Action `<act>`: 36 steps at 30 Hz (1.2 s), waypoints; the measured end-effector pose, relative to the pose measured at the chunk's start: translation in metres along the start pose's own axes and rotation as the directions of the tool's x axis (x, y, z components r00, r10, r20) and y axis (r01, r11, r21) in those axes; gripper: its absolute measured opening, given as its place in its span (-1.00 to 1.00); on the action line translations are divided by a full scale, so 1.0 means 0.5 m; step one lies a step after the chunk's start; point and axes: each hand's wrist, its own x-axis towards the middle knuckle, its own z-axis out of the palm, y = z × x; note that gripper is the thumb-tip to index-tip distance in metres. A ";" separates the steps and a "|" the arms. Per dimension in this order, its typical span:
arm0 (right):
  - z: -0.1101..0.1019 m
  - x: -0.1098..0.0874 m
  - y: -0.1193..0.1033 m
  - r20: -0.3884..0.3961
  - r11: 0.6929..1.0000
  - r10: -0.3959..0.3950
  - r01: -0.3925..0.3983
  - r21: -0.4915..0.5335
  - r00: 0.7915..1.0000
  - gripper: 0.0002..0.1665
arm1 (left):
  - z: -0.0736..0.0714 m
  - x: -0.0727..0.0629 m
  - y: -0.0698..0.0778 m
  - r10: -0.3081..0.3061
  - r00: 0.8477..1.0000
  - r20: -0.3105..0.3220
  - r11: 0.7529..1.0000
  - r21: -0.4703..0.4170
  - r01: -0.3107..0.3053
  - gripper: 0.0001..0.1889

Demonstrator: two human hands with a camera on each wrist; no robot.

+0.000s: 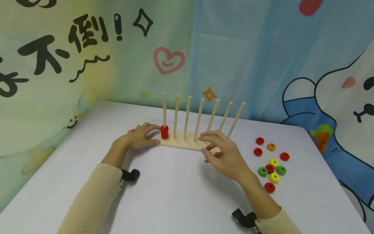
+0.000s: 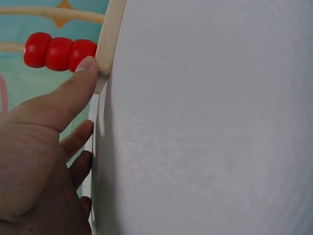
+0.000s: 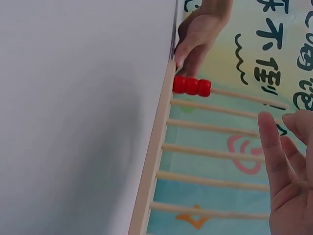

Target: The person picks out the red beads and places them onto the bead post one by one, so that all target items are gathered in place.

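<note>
White desk [image 1: 175,198] carries your seven-pegged wooden stand [image 1: 181,145].
Your left grip [image 1: 138,137], spread, touches one end beside three red rings [image 1: 164,132]; your right grip [image 1: 223,152], apart, hovers near the other.

7 pegs [image 1: 176,113], 13 bds [image 1: 259,141], 1 wdn base [image 1: 179,142], 2 hands [image 1: 225,154]

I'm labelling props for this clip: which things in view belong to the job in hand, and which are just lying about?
Seem to belong:
pale wooden base with seven upright wooden pegs
three round red beads stacked on an end peg
ten loose red, orange, yellow and green round beads, likely for the pegs

Just there:
white tabletop
printed cloth backdrop
</note>
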 end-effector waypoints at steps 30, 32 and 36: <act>-0.060 -0.080 0.030 -0.052 0.990 0.123 -0.126 -0.066 0.991 -0.49 | -0.001 -0.005 0.003 -0.009 1.000 -0.014 1.000 -0.027 0.009 -0.26; -0.060 -0.083 0.031 -0.055 0.989 0.125 -0.129 -0.075 0.991 -0.49 | 0.001 -0.005 0.003 0.001 1.000 -0.024 1.000 -0.028 -0.002 -0.27; -0.066 -0.091 0.033 -0.076 0.984 0.142 -0.149 -0.097 0.987 -0.49 | 0.001 -0.002 0.003 0.016 1.000 -0.019 0.999 -0.032 -0.017 -0.27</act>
